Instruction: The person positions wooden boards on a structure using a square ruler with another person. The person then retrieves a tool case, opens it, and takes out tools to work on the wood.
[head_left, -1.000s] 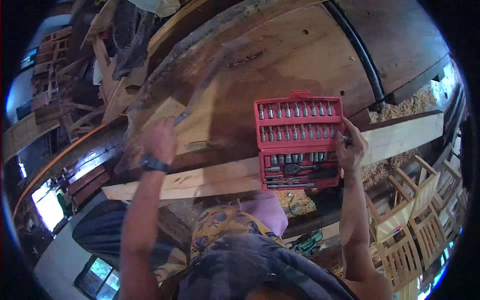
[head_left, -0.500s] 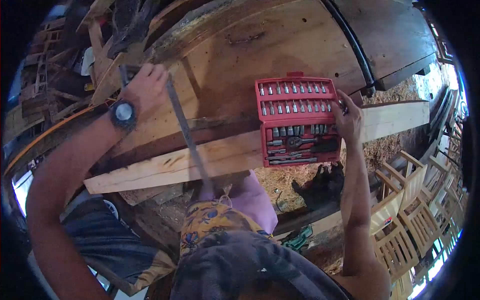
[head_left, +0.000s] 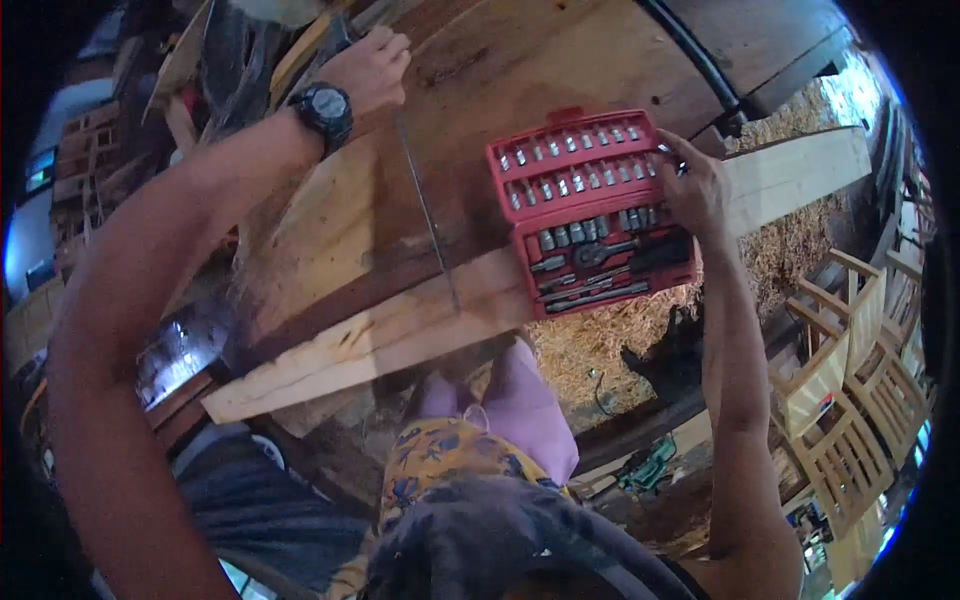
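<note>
My left hand [head_left: 365, 72], with a watch on its wrist, is closed around the top of a long, thin metal blade [head_left: 425, 200], seen nearly edge-on. A dark part of this tool shows beyond my fingers; its exact kind is unclear. The blade's lower end lies over a long pale wooden board [head_left: 330, 360]. On the right, my right hand [head_left: 695, 185] grips the edge of an opened red socket set case [head_left: 510, 225]. Rows of bits fill its lid, with sockets, a ratchet and rods below. Something small and shiny shows at my right fingers.
A broad wooden slab [head_left: 560, 60] with a black bar [head_left: 690, 50] across it lies ahead. Wood shavings [head_left: 600, 350] cover the ground. Slatted wooden chair parts [head_left: 850, 460] are stacked at right. A green tool [head_left: 648, 465] lies near my legs.
My left hand has moved up and right with the bladed tool, whose blade has turned from its flat side to edge-on. The socket set case has tilted slightly in my right hand.
</note>
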